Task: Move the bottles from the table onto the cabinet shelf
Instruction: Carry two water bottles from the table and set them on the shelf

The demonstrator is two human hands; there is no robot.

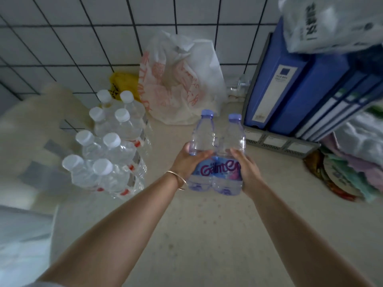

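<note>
Tabletop [207, 235]: pale speckled surface running up to a white tiled wall [103, 38] at its far edge.
Blue binders [300, 90]: standing in a grey rack at the far right of the tabletop, a printed plastic bag [331, 23] lying on top of them.
White carrier bag [180, 83]: red print, slumped against the wall at the far edge, a yellow bag [124, 83] just to its left.
Pack of clear bottles [109, 146]: eight white caps in two rows, upright along the left edge of the tabletop.
Folded cloths [356, 162]: piled at the right edge.
Purple-capped bottles [217, 154]: two, pressed side by side, upright, held over the middle of the tabletop; labels read across both.
Left hand [188, 162]: fingers curled round the left bottle at label height.
Right hand [246, 170]: fingers wrapped round the right bottle.
Bracelet [178, 179]: thin, gold-coloured, on the left wrist.
</note>
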